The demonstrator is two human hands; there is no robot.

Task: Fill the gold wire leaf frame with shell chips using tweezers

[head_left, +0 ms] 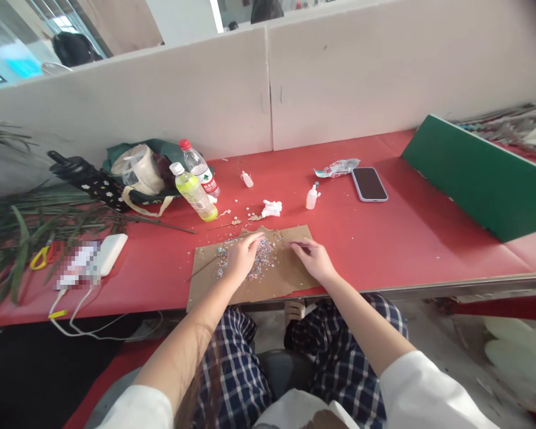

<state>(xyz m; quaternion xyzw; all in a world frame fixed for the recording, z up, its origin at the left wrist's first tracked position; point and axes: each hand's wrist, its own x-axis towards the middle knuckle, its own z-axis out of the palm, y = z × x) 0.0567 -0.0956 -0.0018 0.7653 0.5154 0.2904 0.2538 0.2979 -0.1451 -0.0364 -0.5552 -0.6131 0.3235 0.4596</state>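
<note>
My left hand (245, 253) is over a scattered heap of tiny multicoloured beads or sequins (263, 257), its fingers bent together and pointing right. Whatever is between its fingertips, if anything, is too small to make out. At the right side of the brown cardboard sheet (295, 271), my right hand (313, 257) pinches a thin, dark, stick-like piece (290, 242) that points left. A thin stick with a bead-covered tip (205, 266) lies on the cardboard, left of my left hand.
Small white squeeze bottles (311, 198), crumpled tissue (272, 208) and a phone (370, 184) lie beyond the cardboard. Drink bottles (193, 192), a bag (138, 173) and a white power bank (112, 254) are left. A green board (477, 179) stands right on the red table (384, 250).
</note>
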